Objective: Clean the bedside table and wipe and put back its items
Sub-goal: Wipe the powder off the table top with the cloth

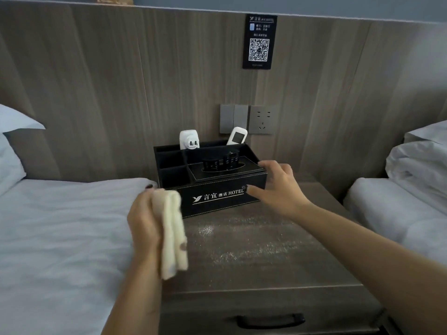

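Observation:
A black hotel organiser box stands at the back of the wooden bedside table. In its rear slots lean a white plug adapter and a white remote; a black remote lies on its tissue lid. My left hand grips a folded cream cloth over the table's left front edge. My right hand reaches to the box's right front corner with fingers spread, thumb at the front face; contact is unclear. The tabletop shows pale dusty streaks.
Beds with white sheets flank the table, one on the left and one on the right. The wood wall panel behind carries switches and a socket and a black QR sign. A drawer handle sits below.

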{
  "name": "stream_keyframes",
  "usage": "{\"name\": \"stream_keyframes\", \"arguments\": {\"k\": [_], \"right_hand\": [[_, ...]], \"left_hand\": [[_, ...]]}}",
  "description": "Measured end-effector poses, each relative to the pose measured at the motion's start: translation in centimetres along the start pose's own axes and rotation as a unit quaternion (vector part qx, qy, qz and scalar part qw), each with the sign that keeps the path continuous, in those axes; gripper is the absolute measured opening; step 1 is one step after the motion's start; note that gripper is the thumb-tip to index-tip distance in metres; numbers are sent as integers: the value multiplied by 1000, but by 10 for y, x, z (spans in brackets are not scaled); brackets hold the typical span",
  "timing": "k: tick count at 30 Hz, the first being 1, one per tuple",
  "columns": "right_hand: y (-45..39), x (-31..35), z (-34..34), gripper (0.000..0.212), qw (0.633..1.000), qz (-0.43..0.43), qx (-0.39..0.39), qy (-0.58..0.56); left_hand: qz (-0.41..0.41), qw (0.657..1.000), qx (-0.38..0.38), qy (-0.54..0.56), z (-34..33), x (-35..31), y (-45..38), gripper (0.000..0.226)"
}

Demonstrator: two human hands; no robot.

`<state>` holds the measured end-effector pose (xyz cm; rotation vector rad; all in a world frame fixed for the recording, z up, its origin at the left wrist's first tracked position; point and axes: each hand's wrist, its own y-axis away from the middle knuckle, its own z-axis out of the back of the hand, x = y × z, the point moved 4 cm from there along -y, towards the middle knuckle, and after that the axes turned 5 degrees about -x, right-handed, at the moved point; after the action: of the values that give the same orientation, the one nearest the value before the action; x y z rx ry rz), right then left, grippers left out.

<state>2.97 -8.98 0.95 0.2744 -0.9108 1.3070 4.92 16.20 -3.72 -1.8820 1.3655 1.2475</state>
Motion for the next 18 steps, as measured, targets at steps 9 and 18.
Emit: {"name": "stream_keyframes", "arguments": {"k": [9, 18], "right_hand": [[-71, -54, -53, 54, 935, -256, -56, -237], [-78, -60, -67, 49, 902, -290, -86, -309]], "left_hand": [[-97, 970, -73, -212, -7, 12, -57, 65], [-60, 954, -86, -280, -26, 25, -63, 43]]}}
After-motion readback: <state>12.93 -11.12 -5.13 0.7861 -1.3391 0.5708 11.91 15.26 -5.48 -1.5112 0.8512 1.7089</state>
